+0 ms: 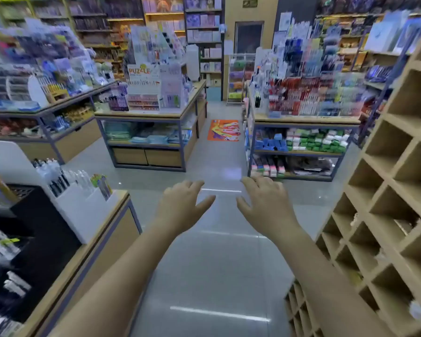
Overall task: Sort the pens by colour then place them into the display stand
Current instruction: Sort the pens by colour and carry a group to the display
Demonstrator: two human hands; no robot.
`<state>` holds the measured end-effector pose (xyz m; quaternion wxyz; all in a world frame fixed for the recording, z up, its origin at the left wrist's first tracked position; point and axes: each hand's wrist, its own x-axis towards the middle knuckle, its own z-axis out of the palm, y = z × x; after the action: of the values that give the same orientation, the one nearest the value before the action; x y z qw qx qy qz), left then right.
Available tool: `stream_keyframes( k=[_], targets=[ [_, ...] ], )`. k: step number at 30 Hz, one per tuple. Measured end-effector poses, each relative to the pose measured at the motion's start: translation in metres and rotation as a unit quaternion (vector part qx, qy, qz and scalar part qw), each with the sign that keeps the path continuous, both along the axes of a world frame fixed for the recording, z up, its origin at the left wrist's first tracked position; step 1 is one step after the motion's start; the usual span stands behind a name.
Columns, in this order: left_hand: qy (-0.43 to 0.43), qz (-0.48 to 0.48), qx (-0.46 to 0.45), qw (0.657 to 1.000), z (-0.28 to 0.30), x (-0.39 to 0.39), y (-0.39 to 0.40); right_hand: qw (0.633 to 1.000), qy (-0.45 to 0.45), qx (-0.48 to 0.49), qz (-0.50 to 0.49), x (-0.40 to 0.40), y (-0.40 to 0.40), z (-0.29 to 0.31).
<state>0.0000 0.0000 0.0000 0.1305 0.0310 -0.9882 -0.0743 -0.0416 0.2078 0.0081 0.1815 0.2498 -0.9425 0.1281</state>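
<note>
Both arms reach out over the aisle floor [219, 263], left hand [180, 205] and right hand [265, 203] empty with fingers loosely spread, while pens [58, 177] stand in the white display stand [83, 212] near left.

Wooden cubbyhole shelving [384, 171] at right, orange floor mat [224, 130] down the grey aisle.

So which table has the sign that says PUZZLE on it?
The middle display table, straight ahead past the left hand. Its PUZZLE sign has orange letters; the tables either side show no such sign.
</note>
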Motion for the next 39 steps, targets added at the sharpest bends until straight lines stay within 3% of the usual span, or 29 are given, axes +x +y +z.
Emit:
stream_keyframes(
  k=[8,13,23,30,39],
  targets=[
    [-0.001,0.021,0.064,0.998,-0.127,-0.097,-0.076,0.997,-0.061,0.02,0.05,-0.124,-0.072,-0.119],
    [-0.022,0.027,0.084,0.996,-0.17,-0.178,-0.136,0.992,-0.089,0.043,0.073,-0.207,-0.121,-0.154],
    [-0.093,-0.045,0.139,0.985,-0.188,-0.409,-0.176,0.993,-0.114,0.004,0.007,-0.403,-0.176,-0.174],
    [-0.107,-0.035,0.064,0.992,-0.202,-0.643,-0.218,0.992,-0.12,-0.016,-0.034,-0.646,-0.212,-0.197],
    [-0.042,0.014,0.089,0.995,-0.17,-0.895,-0.294,0.995,-0.1,0.009,0.02,-0.928,-0.287,-0.168]
  ],
)
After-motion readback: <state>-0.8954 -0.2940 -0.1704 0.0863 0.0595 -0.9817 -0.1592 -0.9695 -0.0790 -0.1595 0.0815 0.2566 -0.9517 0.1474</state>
